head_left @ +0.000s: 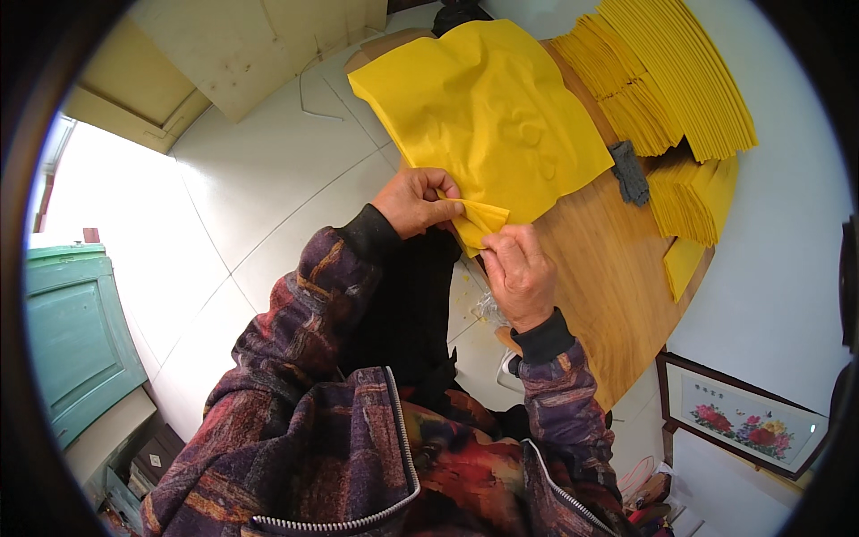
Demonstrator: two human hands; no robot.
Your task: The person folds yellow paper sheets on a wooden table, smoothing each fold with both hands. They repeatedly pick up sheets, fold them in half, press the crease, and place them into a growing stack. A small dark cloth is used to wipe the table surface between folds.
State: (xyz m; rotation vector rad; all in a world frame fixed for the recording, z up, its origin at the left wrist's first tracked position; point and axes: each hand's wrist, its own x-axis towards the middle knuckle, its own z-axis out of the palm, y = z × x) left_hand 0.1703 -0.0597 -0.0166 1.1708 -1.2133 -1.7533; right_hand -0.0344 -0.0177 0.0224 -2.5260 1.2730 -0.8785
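A large yellow fabric sheet [483,107], creased in the middle, lies over the far end of a wooden table. Its near corner is folded up between my hands. My left hand [419,200] pinches the folded edge between thumb and fingers. Just to the right and a little nearer, my right hand [519,274] grips the other end of that fold, its fingers curled so the fingertips are partly hidden. Whether the sheet has one layer or more, I cannot tell.
The wooden table [582,277] runs along my right. On it stand stacks of folded yellow fabric [684,76] and a dark grey glove-like cloth [630,173]. A framed flower picture [747,416] leans by the wall. At left are white floor tiles [268,188] and a green cabinet [79,336].
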